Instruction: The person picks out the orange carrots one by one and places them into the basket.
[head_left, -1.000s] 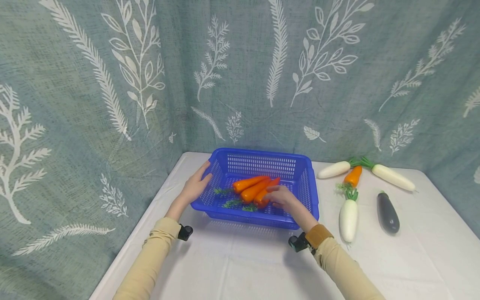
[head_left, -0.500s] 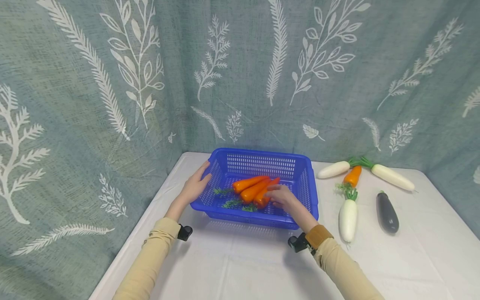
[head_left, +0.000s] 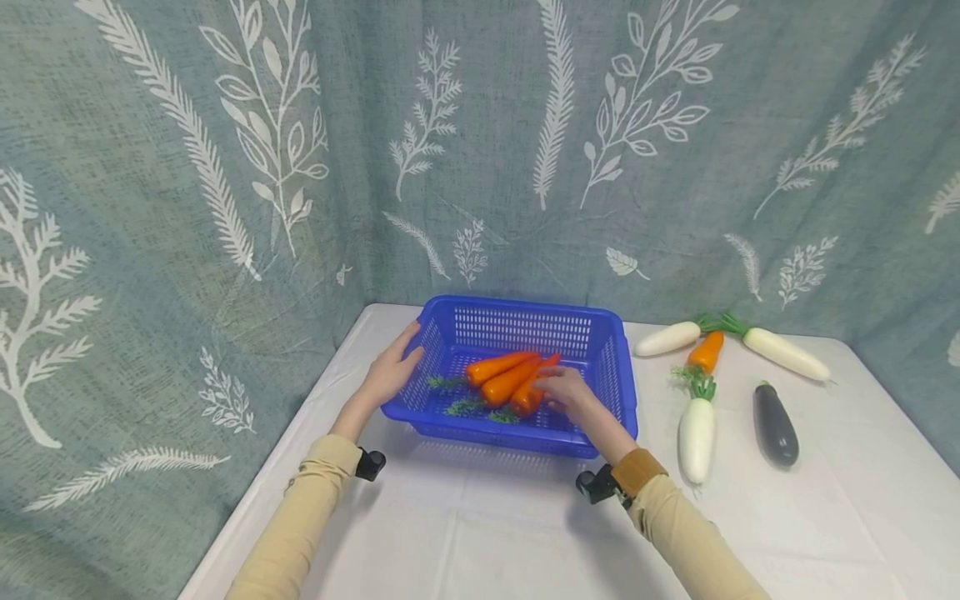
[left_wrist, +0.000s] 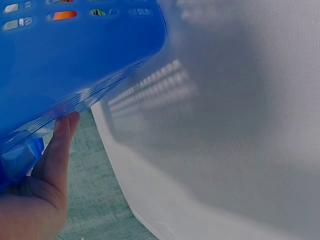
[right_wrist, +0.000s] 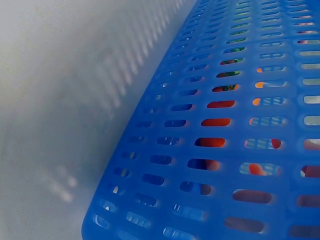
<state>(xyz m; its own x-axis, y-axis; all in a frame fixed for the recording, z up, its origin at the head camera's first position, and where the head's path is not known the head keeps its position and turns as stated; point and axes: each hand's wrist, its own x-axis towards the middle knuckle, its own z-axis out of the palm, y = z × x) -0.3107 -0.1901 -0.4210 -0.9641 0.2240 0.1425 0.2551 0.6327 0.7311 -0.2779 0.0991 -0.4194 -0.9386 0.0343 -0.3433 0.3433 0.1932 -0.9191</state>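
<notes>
The blue plastic basket stands on the table with three orange carrots lying side by side inside: a left carrot, a middle carrot and a right carrot. My left hand rests against the basket's left side. Its fingers lie straight along the outer wall in the left wrist view. Inside the basket, my right hand grips the right carrot, fingers bent over it; part of that carrot is hidden beneath them. The right wrist view shows mostly slotted basket wall.
Right of the basket on the white table lie a left radish, a right radish, a near radish, another carrot and a dark eggplant. A patterned curtain hangs behind.
The right carrot has shifted slightly to the right with my right fingers, and its leaves have moved too. My left hand and the basket have stayed in place.
</notes>
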